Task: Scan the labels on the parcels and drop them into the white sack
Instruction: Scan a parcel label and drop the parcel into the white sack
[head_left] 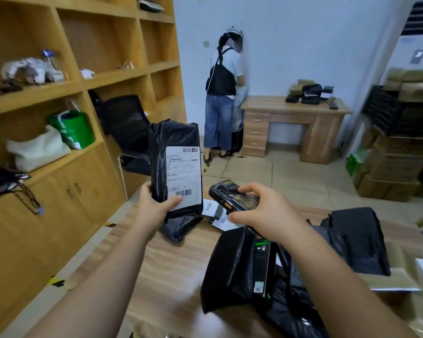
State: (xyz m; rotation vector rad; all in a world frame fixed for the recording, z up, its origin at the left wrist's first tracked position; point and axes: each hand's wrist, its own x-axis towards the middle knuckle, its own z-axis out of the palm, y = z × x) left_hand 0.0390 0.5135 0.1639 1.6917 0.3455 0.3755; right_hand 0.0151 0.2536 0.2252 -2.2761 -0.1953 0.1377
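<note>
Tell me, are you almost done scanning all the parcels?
Not nearly. No white sack shows, so nothing looks finished. The left hand holds up a labelled black parcel; the right hand grips the scanner. More parcels wait on the table.

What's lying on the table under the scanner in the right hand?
Under the scanner lie white barcode slips on the wooden table. The right hand covers whatever sits further right.

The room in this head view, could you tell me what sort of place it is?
Probably a small parcel-sorting office: black labelled parcels on a wooden table, a handheld scanner, stacked cartons.
</note>
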